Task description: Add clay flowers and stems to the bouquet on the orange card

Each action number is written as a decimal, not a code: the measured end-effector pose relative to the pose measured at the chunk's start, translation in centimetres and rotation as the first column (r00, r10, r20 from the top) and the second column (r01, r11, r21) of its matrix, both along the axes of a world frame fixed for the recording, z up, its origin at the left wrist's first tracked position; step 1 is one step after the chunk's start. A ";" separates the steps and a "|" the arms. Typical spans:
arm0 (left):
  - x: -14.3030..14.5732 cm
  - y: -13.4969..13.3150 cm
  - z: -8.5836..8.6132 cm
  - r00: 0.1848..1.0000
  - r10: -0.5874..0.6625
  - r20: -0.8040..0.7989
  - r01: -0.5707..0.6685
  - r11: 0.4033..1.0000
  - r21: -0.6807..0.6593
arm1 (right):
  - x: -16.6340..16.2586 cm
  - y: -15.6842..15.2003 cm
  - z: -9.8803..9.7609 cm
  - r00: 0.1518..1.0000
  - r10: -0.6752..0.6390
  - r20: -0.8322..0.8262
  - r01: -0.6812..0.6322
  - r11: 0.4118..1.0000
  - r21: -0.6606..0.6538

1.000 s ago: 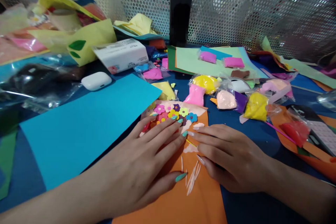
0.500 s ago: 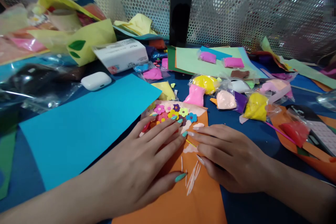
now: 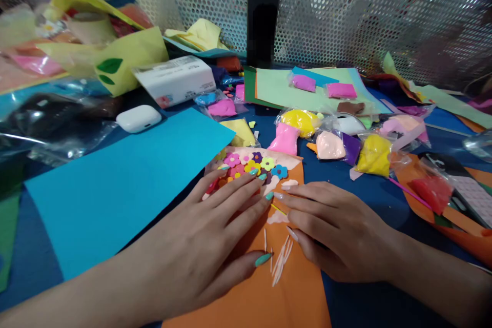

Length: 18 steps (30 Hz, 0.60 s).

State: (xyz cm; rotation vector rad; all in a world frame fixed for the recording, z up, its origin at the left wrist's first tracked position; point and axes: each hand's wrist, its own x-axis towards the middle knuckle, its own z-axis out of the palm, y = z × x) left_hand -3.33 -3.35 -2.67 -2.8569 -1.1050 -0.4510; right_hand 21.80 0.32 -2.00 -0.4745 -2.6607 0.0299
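Orange paper sheet (image 3: 300, 297), head view: flat on the tabletop (image 3: 357, 307), long axis pointing away, flower shapes (image 3: 268, 164) at far end. Left hand (image 3: 223, 230) spread over it; right hand (image 3: 338, 230) curled, pinching impossible to tell. Slight view drift since earlier.

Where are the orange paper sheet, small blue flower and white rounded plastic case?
Orange paper sheet (image 3: 265, 297): head view, bare lower part.
Small blue flower (image 3: 279, 171): head view, its centre.
White rounded plastic case (image 3: 138, 118): head view, its upper side.

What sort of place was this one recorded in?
Likely a craft workspace at a table: flower shapes sit on an orange sheet, with bagged, clay-like lumps and stacked coloured paper beyond.
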 end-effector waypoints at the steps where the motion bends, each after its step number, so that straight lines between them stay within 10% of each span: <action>1: 0.0 0.0 0.0 1.000 -0.002 0.002 0.002 1.000 0.008 | 0.0 0.0 0.0 1.000 0.002 -0.001 -0.002 1.000 0.001; 18: 0.1 0.0 0.1 1.000 0.004 -0.005 -0.004 0.999 0.037 | -0.2 0.0 0.1 1.000 -0.007 -0.003 0.007 1.000 0.027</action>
